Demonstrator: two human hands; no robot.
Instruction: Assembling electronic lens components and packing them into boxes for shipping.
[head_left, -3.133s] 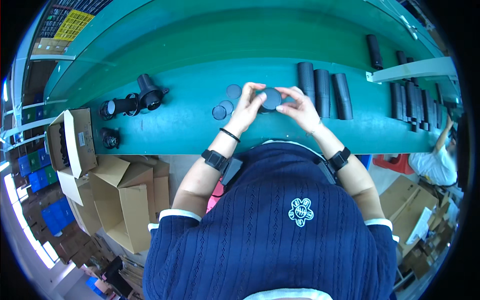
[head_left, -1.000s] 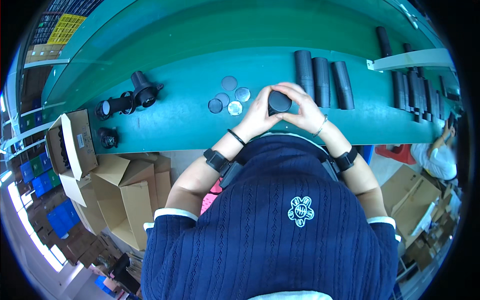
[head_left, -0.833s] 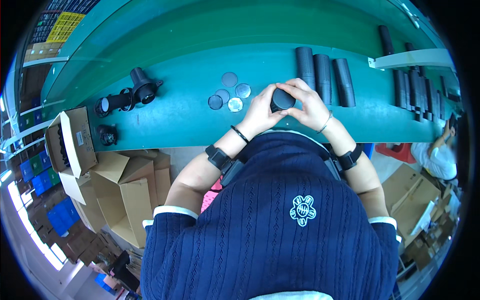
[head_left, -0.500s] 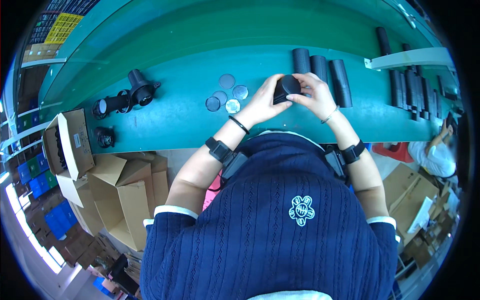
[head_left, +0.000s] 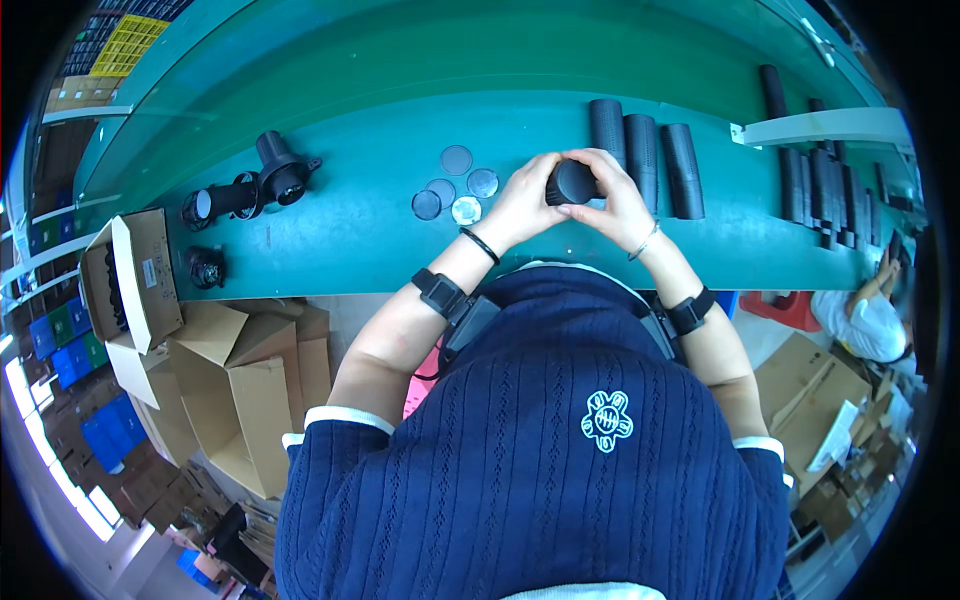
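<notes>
Both my hands are closed round a short black cylinder point(head_left: 574, 183), whose flat round end faces up and whose side looks ribbed. My left hand point(head_left: 527, 204) grips its left side. The fingers of my right hand point(head_left: 622, 205) wrap its far and right sides, with the thumb at the near edge. The cylinder's lower part is hidden by my fingers. Several round discs point(head_left: 440, 190), some dark and some shiny, lie on the green table point(head_left: 340, 240) left of my left hand. Just beyond my right hand, three black textured tubes point(head_left: 683, 172) lie side by side.
At the left lie black tubular housings point(head_left: 283, 178) and a small black part point(head_left: 207, 268). Open cardboard boxes point(head_left: 232, 385) stand off the table's near left edge. More black tubes point(head_left: 822, 195) lie at the right under a pale bracket point(head_left: 820, 127). Another person point(head_left: 868, 322) sits at far right.
The black cylinder has tipped more upright, so its round end now faces up. My right hand has turned and moved slightly nearer me, its fingers reaching round the far side.
</notes>
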